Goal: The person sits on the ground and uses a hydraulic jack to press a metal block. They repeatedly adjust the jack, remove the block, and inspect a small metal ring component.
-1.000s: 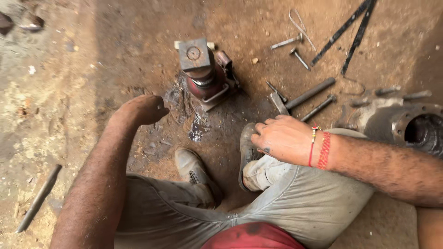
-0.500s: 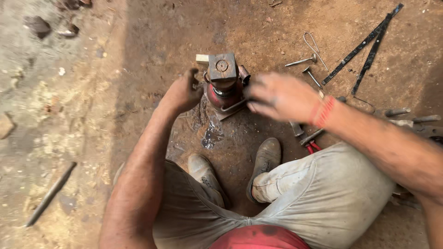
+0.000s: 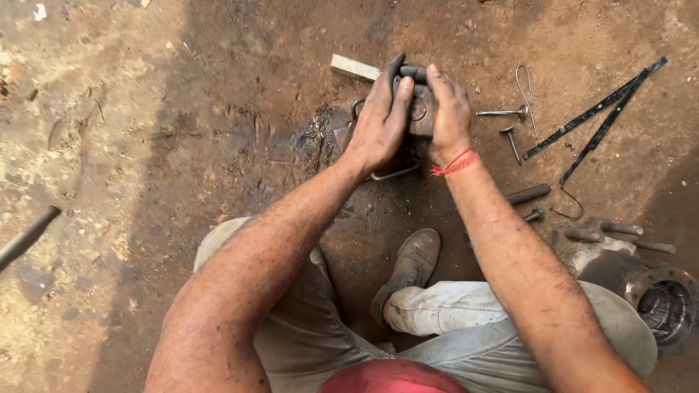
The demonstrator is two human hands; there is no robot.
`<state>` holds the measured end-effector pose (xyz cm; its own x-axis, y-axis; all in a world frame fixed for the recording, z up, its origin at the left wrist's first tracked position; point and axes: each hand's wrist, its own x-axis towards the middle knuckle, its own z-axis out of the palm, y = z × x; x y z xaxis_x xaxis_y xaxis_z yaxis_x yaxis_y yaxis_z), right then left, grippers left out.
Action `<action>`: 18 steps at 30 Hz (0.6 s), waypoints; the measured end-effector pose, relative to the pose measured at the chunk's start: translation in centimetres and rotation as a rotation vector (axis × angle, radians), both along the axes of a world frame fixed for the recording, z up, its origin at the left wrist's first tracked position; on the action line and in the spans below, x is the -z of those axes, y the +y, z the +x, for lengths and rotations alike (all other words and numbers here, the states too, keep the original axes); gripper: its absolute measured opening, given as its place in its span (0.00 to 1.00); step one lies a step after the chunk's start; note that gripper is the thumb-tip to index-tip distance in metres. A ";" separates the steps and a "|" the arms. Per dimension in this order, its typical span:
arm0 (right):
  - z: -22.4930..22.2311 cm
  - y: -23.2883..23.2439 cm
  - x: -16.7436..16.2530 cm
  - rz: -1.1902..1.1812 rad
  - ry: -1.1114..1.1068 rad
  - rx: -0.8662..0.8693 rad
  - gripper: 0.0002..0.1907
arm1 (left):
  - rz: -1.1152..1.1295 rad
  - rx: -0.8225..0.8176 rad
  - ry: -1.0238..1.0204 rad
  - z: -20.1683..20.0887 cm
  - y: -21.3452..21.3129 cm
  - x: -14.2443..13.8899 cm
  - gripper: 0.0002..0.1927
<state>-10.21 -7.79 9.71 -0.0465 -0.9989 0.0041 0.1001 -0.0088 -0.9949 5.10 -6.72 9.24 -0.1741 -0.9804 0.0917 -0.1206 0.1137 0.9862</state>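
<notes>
Currently both hands clamp the dark metal jack (image 3: 415, 109) on the dirt floor (image 3: 182, 145): left hand (image 3: 380, 120) wraps its side, right hand (image 3: 448, 109) covers the top. Looks like a positioning step; next move likely needs a firm two-handed shift, minding the loose bolts (image 3: 510, 124) just beside it.

Both bare arms are smudged with dark grease and dust. The right hand (image 3: 449, 109) has a thin red thread band (image 3: 454, 164) tied at the wrist. The left hand (image 3: 380, 120) has black, oily fingers. The person wears dirty grey trousers (image 3: 466, 320), a worn grey-brown shoe (image 3: 410, 266) and a red shirt (image 3: 393, 378).
</notes>
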 end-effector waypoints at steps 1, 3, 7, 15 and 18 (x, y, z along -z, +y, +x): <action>0.0 -0.1 -0.2 0.110 -0.032 0.036 0.18 | 0.031 0.015 -0.009 -0.1 -0.4 -0.1 0.40; -0.1 0.1 -0.7 0.331 -0.090 0.111 0.15 | 0.093 0.048 -0.022 -0.4 -0.8 0.0 0.39; 0.7 1.6 -0.5 0.146 -0.229 0.125 0.15 | 0.021 0.118 0.024 0.2 -0.3 0.9 0.37; 0.7 1.0 -0.1 0.129 -0.309 0.129 0.12 | -0.026 0.070 0.040 -0.2 -0.8 1.4 0.36; 0.3 3.2 -0.4 0.208 -0.121 0.176 0.15 | 0.067 0.179 -0.055 -0.2 0.7 1.0 0.35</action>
<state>-9.96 -4.64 10.11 -0.2067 -0.9543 -0.2159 0.2327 0.1664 -0.9582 4.91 -6.06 8.27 -0.3489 -0.9371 0.0132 -0.1586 0.0729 0.9847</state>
